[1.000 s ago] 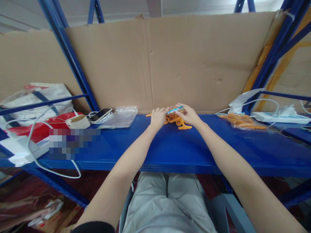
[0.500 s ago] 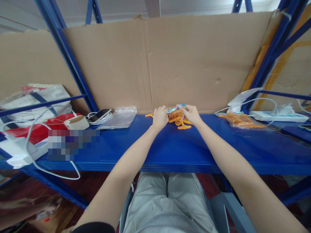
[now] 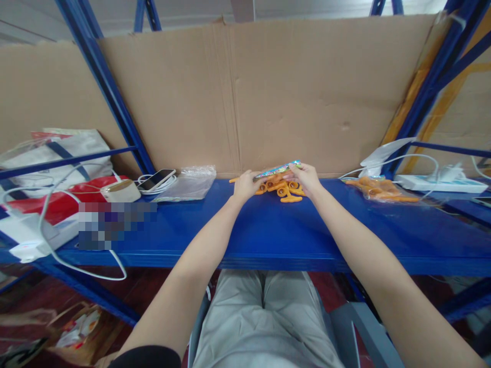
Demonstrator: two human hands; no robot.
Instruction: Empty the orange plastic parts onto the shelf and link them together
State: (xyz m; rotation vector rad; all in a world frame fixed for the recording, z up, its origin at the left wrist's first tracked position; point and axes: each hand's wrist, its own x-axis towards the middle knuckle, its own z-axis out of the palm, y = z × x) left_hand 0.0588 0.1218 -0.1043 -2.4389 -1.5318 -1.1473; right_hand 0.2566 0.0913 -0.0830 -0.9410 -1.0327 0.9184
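Observation:
My left hand (image 3: 245, 186) and my right hand (image 3: 307, 179) are closed on the two ends of a plastic bag with a colourful printed top strip (image 3: 278, 169). The strip slants up to the right. Just under and in front of it lies a pile of orange plastic pieces (image 3: 288, 193), some T-shaped with round holes, on the blue shelf (image 3: 268, 235). One orange piece pokes out left of my left hand. My fingers hide part of the bag, and I cannot tell what is inside it.
A filled bag of orange pieces (image 3: 383, 189) lies at right, near a white power strip (image 3: 441, 184). At left are a flat clear bag (image 3: 187, 184), a phone (image 3: 156, 180), a charger (image 3: 120, 191) and cables. Cardboard (image 3: 307, 92) stands behind. A person's blurred arm (image 3: 26, 318) shows lower left.
The bag's printed strip has been spread wider between my hands and now shows at greater length. My left hand moved slightly left, my right slightly right. The other person's hand at lower left drew back.

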